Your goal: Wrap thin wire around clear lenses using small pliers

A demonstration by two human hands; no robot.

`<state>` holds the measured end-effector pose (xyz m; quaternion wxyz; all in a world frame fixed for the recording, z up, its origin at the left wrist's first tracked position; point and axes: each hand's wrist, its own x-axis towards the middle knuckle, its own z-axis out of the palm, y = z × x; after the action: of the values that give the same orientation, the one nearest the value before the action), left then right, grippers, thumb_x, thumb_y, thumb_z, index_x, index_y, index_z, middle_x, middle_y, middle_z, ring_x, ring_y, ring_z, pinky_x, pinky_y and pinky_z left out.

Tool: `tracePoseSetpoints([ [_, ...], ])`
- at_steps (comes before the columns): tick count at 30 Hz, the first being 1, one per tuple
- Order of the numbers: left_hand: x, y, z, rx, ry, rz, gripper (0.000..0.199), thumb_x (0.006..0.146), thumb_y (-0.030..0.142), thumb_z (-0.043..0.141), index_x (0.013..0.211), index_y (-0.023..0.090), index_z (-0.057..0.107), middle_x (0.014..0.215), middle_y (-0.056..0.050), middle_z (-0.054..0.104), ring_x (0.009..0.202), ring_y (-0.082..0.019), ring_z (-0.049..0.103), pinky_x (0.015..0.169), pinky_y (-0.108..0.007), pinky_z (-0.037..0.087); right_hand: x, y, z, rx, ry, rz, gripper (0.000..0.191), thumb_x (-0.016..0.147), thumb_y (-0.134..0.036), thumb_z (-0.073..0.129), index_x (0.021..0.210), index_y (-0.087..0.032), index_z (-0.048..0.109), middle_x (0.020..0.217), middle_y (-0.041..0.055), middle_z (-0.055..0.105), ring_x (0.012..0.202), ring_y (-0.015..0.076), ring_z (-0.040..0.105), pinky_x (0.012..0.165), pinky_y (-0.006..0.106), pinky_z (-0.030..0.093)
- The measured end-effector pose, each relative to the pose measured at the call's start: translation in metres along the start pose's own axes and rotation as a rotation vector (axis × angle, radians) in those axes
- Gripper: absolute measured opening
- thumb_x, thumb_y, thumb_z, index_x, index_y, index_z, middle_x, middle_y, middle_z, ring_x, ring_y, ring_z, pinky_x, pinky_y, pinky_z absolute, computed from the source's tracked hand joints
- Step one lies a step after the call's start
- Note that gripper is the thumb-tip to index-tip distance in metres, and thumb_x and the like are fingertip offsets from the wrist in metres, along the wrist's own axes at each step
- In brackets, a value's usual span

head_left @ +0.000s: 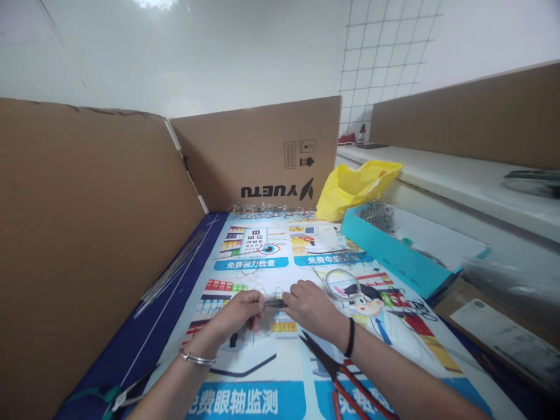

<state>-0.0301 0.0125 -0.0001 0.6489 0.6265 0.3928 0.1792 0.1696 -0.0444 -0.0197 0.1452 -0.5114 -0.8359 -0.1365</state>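
Over the printed sheet, my left hand (pixel 242 312) pinches one end of a small dark metal piece (pixel 275 303), thumb against fingers. My right hand (pixel 311 304) is closed around the other end, its fingers hiding most of it. The exact kind is too small to make out, though thin wire seems to loop below the left fingers. Beside my right wrist lie red-handled scissors (pixel 335 368) with dark blades. A coil of clear wire (pixel 343 284) rests just beyond my right hand.
Green-handled scissors (pixel 109 396) lie at lower left. Thin straight rods (pixel 172 271) run along the left edge. A teal box (pixel 394 254) holding wire pieces stands at right, near a yellow bag (pixel 350 186). Cardboard panels (pixel 258 154) border the table.
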Motion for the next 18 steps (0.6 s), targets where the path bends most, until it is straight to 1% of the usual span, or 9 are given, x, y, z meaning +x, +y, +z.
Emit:
tracePoseSetpoints([
  [5, -0.0004, -0.0001, -0.0001, 0.007, 0.007, 0.002, 0.009, 0.069, 0.024, 0.053, 0.067, 0.015, 0.05, 0.056, 0.004, 0.054, 0.039, -0.006, 0.049, 0.041, -0.019, 0.032, -0.0008, -0.0013, -0.0005, 0.031, -0.005, -0.001, 0.015, 0.083, -0.034, 0.058, 0.082, -0.018, 0.056, 0.077, 0.0033, 0.057, 0.075, 0.0176, 0.05, 0.065, 0.029, 0.032],
  [8, -0.0006, -0.0002, -0.0002, 0.001, 0.008, -0.003, 0.009, 0.071, 0.023, 0.053, 0.07, 0.015, 0.05, 0.057, 0.005, 0.054, 0.039, -0.006, 0.049, 0.041, -0.018, 0.031, -0.0007, -0.0031, -0.0007, 0.073, -0.025, 0.025, 0.017, 0.084, -0.034, 0.056, 0.081, -0.018, 0.058, 0.076, 0.0034, 0.059, 0.073, 0.0167, 0.052, 0.064, 0.027, 0.033],
  [13, 0.0003, -0.0009, -0.0011, -0.066, 0.003, 0.049, 0.013, 0.074, 0.027, 0.054, 0.07, 0.015, 0.051, 0.058, 0.004, 0.053, 0.04, -0.007, 0.048, 0.043, -0.02, 0.037, -0.001, -0.0031, 0.0036, 0.257, -0.068, 0.131, 0.024, 0.088, -0.037, 0.049, 0.076, -0.018, 0.059, 0.074, 0.0024, 0.062, 0.072, 0.0147, 0.055, 0.064, 0.024, 0.035],
  [18, 0.0, -0.0003, -0.0015, -0.084, -0.018, 0.049, 0.013, 0.075, 0.027, 0.055, 0.071, 0.015, 0.05, 0.058, 0.004, 0.053, 0.041, -0.006, 0.048, 0.044, -0.02, 0.037, -0.0017, -0.0002, 0.0065, 0.345, -0.092, 0.141, 0.026, 0.09, -0.037, 0.045, 0.078, -0.019, 0.059, 0.075, 0.0014, 0.062, 0.071, 0.0134, 0.056, 0.061, 0.022, 0.035],
])
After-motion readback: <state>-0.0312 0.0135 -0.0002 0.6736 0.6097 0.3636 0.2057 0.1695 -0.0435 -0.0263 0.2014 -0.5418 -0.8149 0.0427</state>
